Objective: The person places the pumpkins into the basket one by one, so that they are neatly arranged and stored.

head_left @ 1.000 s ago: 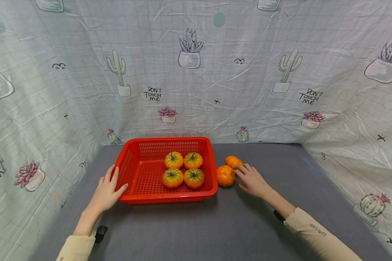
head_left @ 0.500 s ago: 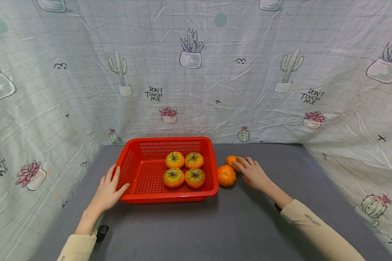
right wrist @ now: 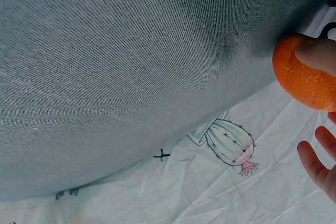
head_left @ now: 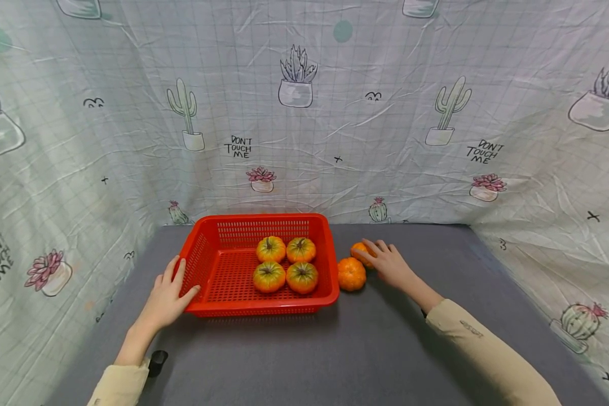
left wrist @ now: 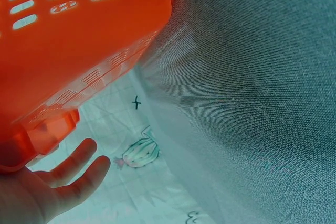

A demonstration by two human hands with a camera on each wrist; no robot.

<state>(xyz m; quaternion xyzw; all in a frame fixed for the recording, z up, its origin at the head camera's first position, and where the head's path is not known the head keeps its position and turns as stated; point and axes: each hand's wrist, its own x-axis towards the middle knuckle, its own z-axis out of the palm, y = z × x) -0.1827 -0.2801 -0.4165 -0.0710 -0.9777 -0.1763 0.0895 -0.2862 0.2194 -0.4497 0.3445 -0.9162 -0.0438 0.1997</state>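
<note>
And there was the change: the far orange pumpkin [head_left: 357, 248], on the right of the scene, had fingers around it. The right hand [head_left: 389, 264] had been over by the near orange pumpkin [head_left: 352, 275] a second earlier, then shifted far, and now it reached further left across its pick. The grip there was narrow, holding that far pumpkin: from the right wrist, the thumb [right wrist: 317, 56] pressed on its skin while two other fingers [right wrist: 313, 163] hung free of it. No lift showed; the pumpkin looked to be down on the tabletop [head_left: 304, 361]. My read: the reaching had turned into holding, so this piece had become the one being worked on.

The near pumpkin sat untouched, just beside the right wall of the red plastic basket [head_left: 264, 306]; whether they touched, I couldn't tell. Inside, no change: four yellow-orange ribbed pumpkins [head_left: 269, 276] kept their two rows in the right half, bare mesh to their left. Over on the left, the left hand [head_left: 163, 298] had stayed put at the basket's left rim, its grip wide, fingers extended, probably steadying it. Beyond everything hung the cactus-print cloth [head_left: 304, 146], unmoved.
</note>
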